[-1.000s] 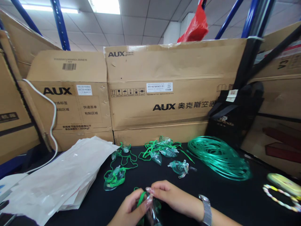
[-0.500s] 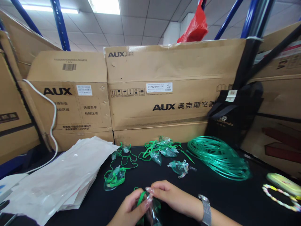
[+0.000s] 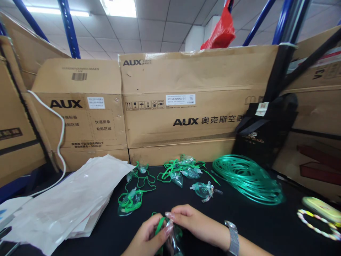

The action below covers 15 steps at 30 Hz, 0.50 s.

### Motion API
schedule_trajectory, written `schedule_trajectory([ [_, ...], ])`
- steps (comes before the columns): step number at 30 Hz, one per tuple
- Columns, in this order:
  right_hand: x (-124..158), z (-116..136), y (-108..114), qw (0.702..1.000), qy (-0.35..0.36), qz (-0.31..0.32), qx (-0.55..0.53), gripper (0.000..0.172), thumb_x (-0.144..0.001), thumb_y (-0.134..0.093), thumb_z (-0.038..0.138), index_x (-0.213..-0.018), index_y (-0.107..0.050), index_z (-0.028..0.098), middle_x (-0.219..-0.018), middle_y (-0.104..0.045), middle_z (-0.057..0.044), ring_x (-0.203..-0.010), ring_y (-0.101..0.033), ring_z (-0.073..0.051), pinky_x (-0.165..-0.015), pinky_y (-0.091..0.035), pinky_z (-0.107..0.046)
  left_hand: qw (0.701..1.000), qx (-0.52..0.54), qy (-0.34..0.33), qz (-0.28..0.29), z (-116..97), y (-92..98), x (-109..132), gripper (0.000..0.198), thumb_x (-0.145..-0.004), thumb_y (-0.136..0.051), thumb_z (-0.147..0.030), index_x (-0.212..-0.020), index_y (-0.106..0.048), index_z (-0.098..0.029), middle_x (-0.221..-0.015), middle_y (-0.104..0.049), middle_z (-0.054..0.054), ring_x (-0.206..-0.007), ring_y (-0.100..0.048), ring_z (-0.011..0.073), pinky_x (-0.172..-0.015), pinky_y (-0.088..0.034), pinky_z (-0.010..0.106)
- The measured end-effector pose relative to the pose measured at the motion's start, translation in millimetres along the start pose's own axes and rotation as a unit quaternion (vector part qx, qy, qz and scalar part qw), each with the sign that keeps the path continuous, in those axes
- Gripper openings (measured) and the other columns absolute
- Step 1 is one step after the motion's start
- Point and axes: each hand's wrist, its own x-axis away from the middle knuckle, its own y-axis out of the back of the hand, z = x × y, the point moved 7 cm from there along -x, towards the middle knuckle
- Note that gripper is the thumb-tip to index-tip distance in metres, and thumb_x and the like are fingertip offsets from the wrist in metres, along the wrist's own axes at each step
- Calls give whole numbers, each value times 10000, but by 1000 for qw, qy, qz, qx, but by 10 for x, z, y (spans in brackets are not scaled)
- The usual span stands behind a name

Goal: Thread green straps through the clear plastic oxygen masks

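Note:
Both hands meet on a clear green oxygen mask at the bottom centre. My left hand is closed around its side, with a green elastic strap running between the fingers. My right hand, a silver watch on its wrist, pinches the mask's top edge near the nose end; the exact spot is hidden behind the fingertips. Beyond the hands lie a mask with a bundled green strap, a mask with a clear fitting and a cluster of several masks with tangled straps.
A coil of green tubing lies at the right on the black table. White plastic bags are stacked at the left. Cardboard boxes wall the back, beside a black bag. A beaded bracelet rests at the far right.

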Motion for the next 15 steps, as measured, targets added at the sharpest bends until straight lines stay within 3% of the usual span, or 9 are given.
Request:
schedule_trajectory([
  [15, 3, 1, -3, 1000, -4, 0, -4, 464, -705, -509, 590, -603, -532, 138, -556, -331, 58, -554, -271, -84, -537, -249, -218, 1000, 13, 4, -6, 18, 8, 4, 358, -691, -586, -489, -809, -569, -151, -678, -449, -24, -655, -408, 127, -641, -327, 252],
])
